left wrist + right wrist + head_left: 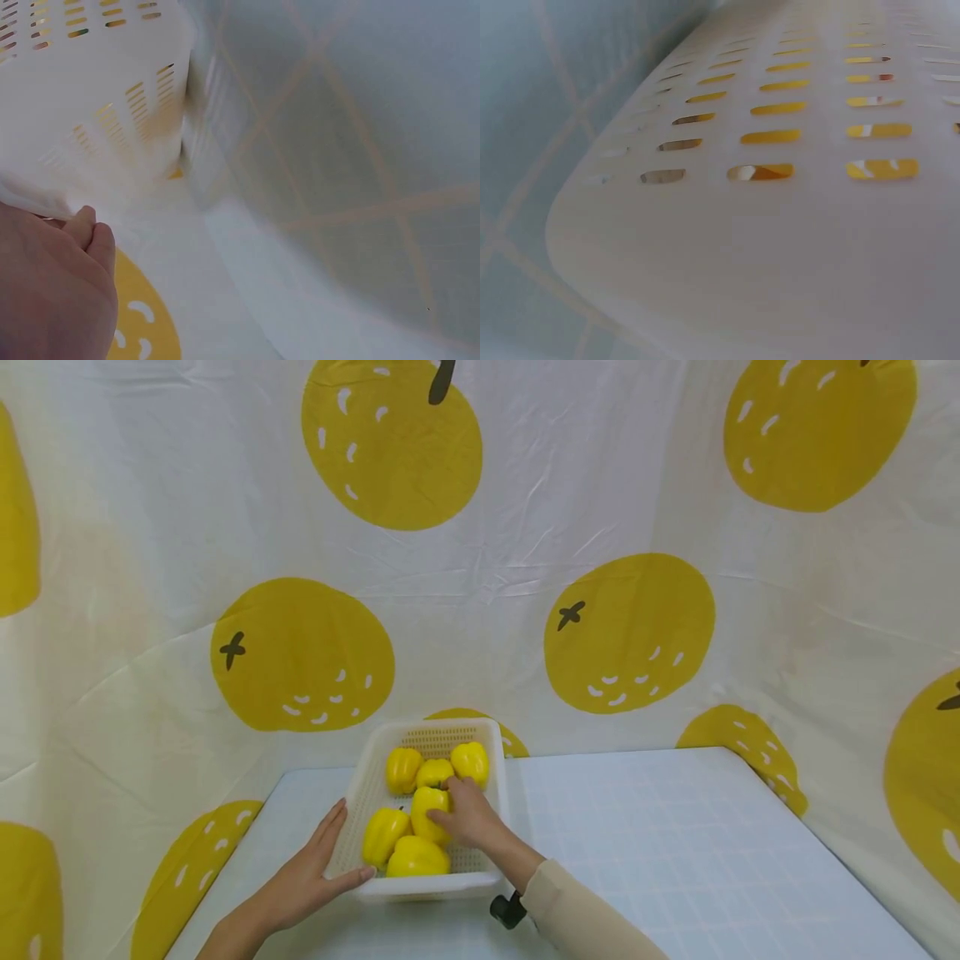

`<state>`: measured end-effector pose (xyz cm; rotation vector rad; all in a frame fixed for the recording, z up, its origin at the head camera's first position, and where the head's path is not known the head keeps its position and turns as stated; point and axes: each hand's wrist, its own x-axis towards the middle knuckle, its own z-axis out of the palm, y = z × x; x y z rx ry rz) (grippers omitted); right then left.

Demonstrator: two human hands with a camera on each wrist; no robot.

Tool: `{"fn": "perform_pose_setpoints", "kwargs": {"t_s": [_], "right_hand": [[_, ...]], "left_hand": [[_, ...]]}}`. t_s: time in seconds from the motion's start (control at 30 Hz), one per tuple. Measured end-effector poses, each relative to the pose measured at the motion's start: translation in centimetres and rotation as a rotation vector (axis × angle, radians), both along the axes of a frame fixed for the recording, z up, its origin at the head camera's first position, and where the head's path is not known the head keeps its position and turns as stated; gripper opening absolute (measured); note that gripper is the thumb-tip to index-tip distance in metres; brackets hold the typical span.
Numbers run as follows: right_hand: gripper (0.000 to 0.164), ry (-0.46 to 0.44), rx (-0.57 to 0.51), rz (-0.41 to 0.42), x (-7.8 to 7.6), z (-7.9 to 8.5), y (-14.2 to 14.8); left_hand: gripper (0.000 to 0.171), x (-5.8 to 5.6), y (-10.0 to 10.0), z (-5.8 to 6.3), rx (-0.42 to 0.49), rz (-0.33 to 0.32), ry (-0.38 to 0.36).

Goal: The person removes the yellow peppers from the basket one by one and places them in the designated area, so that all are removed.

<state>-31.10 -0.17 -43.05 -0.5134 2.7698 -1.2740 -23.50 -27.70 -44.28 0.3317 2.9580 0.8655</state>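
A white plastic basket [491, 884] holds several yellow bell peppers, two of them at the near end [418, 857]. My right hand [474, 817] reaches in over the basket's right side and grips the middle bell pepper [430, 803], thumb on its near side and fingertips by its stem end. At the basket's left front corner, my left hand [303, 878] rests with fingers extended along the outer wall and thumb over the front rim. In the left wrist view, the fingertips [88, 225] touch the basket's edge. Through slots in the basket wall [727, 240], yellow shows in the right wrist view.
A pale blue checked tabletop [675, 843] lies under the basket and extends to the right. Behind and at the sides hangs a white curtain [495, 610] printed with large yellow fruit. A black device [507, 910] sits under my right wrist.
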Motion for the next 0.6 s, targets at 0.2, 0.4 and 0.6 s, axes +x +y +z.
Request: {"fn": "perform_pose_setpoints", "kwargs": {"t_s": [0.2,0.4,0.6], "right_hand": [[0.047,0.048,-0.025,0.020,0.12,0.28,0.26],[0.051,0.063,-0.051,0.022,0.02,0.41,0.43],[0.049,0.047,-0.093,0.018,-0.03,0.38,0.42]], "left_hand": [[0.113,-0.05,0.05,-0.04,0.002,0.004,0.000],[0.113,-0.25,0.07,-0.06,0.002,0.007,0.003],[0.113,-0.13,0.01,-0.06,0.001,0.014,-0.012]]}}
